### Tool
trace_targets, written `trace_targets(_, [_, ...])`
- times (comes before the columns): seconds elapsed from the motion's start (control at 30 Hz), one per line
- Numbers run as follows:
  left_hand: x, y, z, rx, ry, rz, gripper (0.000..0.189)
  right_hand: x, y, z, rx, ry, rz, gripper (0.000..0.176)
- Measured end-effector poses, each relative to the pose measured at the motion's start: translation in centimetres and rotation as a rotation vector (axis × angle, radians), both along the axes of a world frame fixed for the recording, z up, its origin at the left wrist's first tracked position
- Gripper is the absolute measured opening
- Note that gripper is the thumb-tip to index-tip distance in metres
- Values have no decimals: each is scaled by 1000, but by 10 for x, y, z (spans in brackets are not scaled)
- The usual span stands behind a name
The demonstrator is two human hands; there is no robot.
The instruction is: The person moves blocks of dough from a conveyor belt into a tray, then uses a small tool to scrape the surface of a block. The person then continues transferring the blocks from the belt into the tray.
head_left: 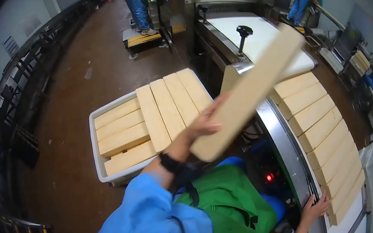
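Nearest: rests the right hand (316, 208) flat, fingers spread and gripping nothing, against the near end of the row of slabs (323, 140) on the counter (286, 145). Farther, up and to the left: clamps the left hand (204, 124) on the near end of the long slab (249, 91), long axis slanting away to the right, far end above the row. Beyond, left of the left hand: white tray (99, 167) of like slabs, well apart from the right hand.
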State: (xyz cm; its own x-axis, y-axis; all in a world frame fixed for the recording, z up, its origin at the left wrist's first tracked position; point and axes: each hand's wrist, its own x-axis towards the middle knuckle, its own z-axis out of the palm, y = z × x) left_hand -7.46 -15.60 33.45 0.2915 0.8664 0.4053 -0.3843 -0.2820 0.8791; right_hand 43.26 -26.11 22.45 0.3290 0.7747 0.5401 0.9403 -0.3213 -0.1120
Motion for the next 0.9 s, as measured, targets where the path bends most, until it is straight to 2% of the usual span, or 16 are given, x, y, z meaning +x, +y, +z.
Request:
trace_targets(0.1, [-94,-64,-19,-151,-37,277,92,10,3,-10,46,-51,17,46])
trace_targets(0.13, [-121,-79,-29,-60,0,411,91,16,3,-13,15,-15,68,44])
trace_targets(0.2, [-135,-115,-5,-147,-57,634,89,18,0,-15,-1,28,120,41])
trace_targets(0.27, [-162,-136,-10,-119,9,736,87,11,-2,-11,4,45,93,36])
trace_targets(0.33, [-202,-151,-54,-353,308,1002,85,6,-2,-3,19,65,102,35])
trace_targets(0.37, [-214,-158,-76,-345,304,1009,85,4,-3,-1,21,84,104,34])
trace_targets(0.4, [-224,-161,-99,-511,402,1014,84,3,-2,0,34,85,109,34])
trace_targets(0.43, [-230,-164,-109,-680,502,1010,84,3,-2,-2,35,74,91,33])
trace_targets(0.47, [-223,-163,-106,-676,501,1012,84,4,-4,-3,32,61,70,32])
trace_targets(0.53, [-195,-143,-102,-934,1327,1007,82,3,-5,-2,75,28,87,32])
trace_targets(0.57, [-186,-126,-101,-926,1325,1010,82,1,-5,-1,110,-6,103,32])
trace_targets(0.63, [-176,-100,-106,-867,1343,1167,80,-46,-20,57,45,-7,103,32])
trace_targets(0.73, [-180,-98,-103,-918,1274,1118,79,-63,-28,82,-48,33,89,34])
trace_targets(0.77, [-183,-99,-115,-918,1274,1117,79,-63,-28,82,-83,71,69,35])
trace_targets(0.83, [-191,-104,-146,-761,1234,1155,77,-24,-16,32,10,63,79,32])
trace_targets(0.9, [-183,-108,-132,-807,1236,1115,75,-5,-14,8,102,57,84,30])
